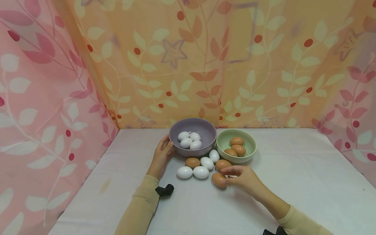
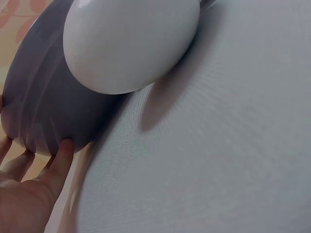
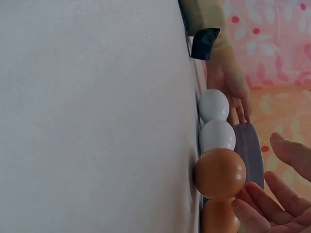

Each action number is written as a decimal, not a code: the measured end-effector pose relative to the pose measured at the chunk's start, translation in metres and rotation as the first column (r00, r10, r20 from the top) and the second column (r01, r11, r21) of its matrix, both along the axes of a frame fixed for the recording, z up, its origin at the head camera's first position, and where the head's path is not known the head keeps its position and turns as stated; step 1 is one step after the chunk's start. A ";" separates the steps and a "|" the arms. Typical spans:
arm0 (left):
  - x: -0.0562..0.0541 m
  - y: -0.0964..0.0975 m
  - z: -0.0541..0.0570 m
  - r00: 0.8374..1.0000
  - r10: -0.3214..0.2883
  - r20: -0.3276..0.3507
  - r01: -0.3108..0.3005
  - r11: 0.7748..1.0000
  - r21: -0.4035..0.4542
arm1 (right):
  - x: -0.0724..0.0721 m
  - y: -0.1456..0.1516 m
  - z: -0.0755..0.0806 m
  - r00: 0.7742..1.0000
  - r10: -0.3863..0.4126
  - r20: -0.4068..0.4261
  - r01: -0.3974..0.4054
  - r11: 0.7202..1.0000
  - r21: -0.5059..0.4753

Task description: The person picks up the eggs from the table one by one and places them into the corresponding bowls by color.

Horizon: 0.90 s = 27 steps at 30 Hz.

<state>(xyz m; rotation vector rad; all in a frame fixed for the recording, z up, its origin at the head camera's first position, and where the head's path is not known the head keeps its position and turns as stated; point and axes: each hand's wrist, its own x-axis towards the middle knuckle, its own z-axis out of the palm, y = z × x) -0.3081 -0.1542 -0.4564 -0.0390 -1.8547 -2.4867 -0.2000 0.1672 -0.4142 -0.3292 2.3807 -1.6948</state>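
My left hand [image 1: 163,153] rests its fingers against the outer left side of a purple bowl [image 1: 208,130], which holds several white eggs [image 1: 186,142]. The left wrist view shows those fingers [image 2: 63,158] touching the bowl's wall. At the right, my right hand [image 1: 245,179] is beside a brown egg [image 1: 218,180] on the table, with its fingers loosely extended. In the right wrist view the thumb stands apart from that egg [image 3: 220,173], and the fingertips are close to it; contact is hard to tell. Another brown egg [image 1: 222,164] lies just behind, partly covered by the fingers.
A green bowl [image 1: 221,143] with three brown eggs [image 1: 238,150] stands right of the purple one. Before the bowls, several white eggs [image 1: 201,172] and a third brown egg [image 1: 192,162] lie on the white-covered table [image 1: 102,202]. Patterned curtains [image 1: 176,81] hang behind and at the sides.
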 end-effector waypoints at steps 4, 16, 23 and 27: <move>0.000 0.001 0.000 1.000 0.002 0.005 -0.002 1.000 0.004 | 0.000 0.000 -0.004 1.000 0.004 -0.005 -0.004 1.000 0.018; 0.002 0.002 0.003 1.000 0.014 0.011 -0.014 1.000 0.002 | -0.004 -0.007 -0.015 0.997 0.061 -0.038 -0.058 0.996 0.075; 0.001 0.001 0.002 1.000 0.008 0.007 -0.008 1.000 0.005 | -0.004 -0.012 -0.018 0.997 0.074 -0.032 -0.070 0.993 0.099; 0.001 0.001 0.001 1.000 0.003 0.002 -0.003 1.000 0.007 | -0.004 -0.013 -0.015 0.999 0.049 -0.012 -0.047 0.991 0.129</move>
